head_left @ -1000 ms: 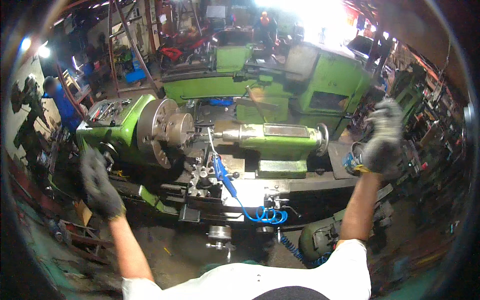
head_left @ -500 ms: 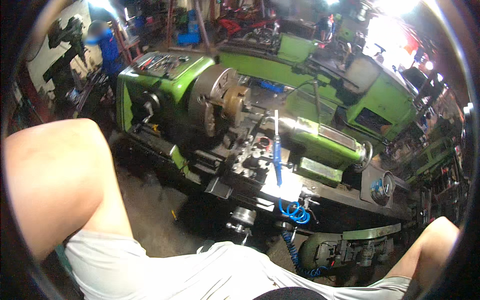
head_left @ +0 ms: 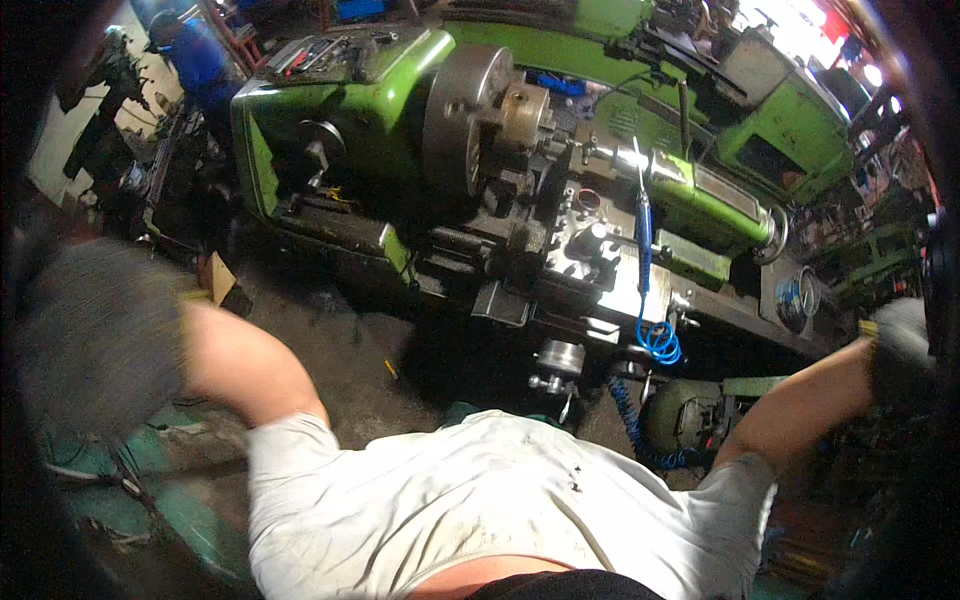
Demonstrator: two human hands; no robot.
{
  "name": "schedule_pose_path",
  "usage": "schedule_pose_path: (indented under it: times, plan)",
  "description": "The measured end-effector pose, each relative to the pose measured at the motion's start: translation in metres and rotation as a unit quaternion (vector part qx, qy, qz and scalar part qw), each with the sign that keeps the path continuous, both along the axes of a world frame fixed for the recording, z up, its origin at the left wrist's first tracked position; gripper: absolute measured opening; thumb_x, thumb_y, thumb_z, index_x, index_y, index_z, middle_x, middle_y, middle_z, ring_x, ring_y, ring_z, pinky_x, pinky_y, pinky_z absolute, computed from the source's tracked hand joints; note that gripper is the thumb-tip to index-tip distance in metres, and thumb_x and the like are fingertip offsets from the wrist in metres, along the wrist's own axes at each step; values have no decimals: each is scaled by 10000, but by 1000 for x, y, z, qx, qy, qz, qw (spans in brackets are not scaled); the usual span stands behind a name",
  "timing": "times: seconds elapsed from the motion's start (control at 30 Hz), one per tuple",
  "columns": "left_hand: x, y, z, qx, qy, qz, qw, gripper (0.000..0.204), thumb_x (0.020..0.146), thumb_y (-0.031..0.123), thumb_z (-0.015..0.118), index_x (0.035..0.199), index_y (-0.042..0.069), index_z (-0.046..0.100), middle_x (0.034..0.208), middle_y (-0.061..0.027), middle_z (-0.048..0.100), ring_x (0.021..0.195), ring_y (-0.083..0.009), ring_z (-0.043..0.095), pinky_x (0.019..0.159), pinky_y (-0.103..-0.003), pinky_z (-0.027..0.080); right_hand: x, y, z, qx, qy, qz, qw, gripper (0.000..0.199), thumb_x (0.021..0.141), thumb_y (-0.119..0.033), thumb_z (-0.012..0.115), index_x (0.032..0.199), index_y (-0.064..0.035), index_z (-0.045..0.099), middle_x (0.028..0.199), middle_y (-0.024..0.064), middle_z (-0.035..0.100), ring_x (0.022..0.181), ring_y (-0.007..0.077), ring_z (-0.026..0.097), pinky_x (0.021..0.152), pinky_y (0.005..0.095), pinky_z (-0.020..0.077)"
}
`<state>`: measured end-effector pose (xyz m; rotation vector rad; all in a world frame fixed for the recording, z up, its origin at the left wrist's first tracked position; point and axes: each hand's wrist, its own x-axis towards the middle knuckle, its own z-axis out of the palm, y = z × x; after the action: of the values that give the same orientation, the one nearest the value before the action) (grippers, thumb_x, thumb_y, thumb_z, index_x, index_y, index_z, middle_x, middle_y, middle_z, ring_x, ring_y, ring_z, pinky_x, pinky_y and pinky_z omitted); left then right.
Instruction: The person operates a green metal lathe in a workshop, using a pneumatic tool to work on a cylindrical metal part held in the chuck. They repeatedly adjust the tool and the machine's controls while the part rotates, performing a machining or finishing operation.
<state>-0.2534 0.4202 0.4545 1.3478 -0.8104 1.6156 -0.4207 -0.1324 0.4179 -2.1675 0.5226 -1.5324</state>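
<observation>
the left hand (head_left: 95, 340), in a grey work glove, was raised at the left edge of the frame, close to the lens and badly blurred; whether it was spread or closed could not be told, and nothing was seen in it. the right hand (head_left: 900, 350), also gloved in grey, sat at the far right edge, the bare forearm reaching up to it from the lower middle; its grip could not be told either, since the fingers ran into the dark rim of the picture.

the green lathe (head_left: 340, 110) lay across the upper half of the frame, well apart from both hands and between them. its round grey chuck (head_left: 470, 115) was in the upper centre, with the brass-coloured jaws' hub facing right. just right of it stood the tool post and carriage (head_left: 590, 240), and further right the green tailstock (head_left: 715, 215). a blue coiled air hose (head_left: 655, 340) hung down at the carriage's front, right of centre. the right hand was nearest the round gauge (head_left: 795, 298) at the lathe's right end, though not touching it.

a person in blue (head_left: 195, 60) stood in the upper left corner. the wearer's white shirt (head_left: 500, 500) filled the lower centre.
</observation>
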Motion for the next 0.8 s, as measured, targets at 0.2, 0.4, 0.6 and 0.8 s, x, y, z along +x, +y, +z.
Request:
schedule_pose_path:
  times: [0.2, 0.4, 0.6, 0.8]
  plan:
    - [53, 4, -337, -121, 520, -121, 837, 148, 1024, 150, 571, 980, 30, 646, 910, -35, 624, 869, -166, 575, 830, -331, 488, -141, 28, -227, 5, 120, -241, 963, 363, 1021, -200, 603, 1285, 47, 635, 1328, 189, 648, 1161, 328, 633, 1065, 431, 468]
    - [-49, 43, -615, 353, 760, -7, 546, 425, 961, 453, 580, 1064, 57, 696, 1128, -265, 687, 1057, -474, 629, 930, -492, 509, -462, 85, -553, 210, 238, -439, 841, 554, 963, -336, 626, 1332, 76, 603, 1389, 277, 605, 1240, 376, 597, 1078, 429, 436]
    - [-104, 91, -669, 647, 721, 1, 250, 439, 965, 438, 511, 1209, 121, 692, 1331, -207, 624, 1229, -422, 578, 1027, -489, 480, -472, 195, -588, 359, 763, -79, 531, 511, 911, -357, 650, 1274, 2, 662, 1358, 247, 633, 1231, 365, 609, 1063, 423, 459]
    - [-67, 35, -653, 774, 568, -99, 262, 449, 1009, 384, 445, 1270, 110, 685, 1399, -179, 614, 1289, -390, 574, 1064, -486, 473, -423, 146, -575, 159, 851, 105, 489, 472, 858, -378, 674, 1215, -72, 721, 1326, 218, 660, 1222, 353, 621, 1048, 418, 482]
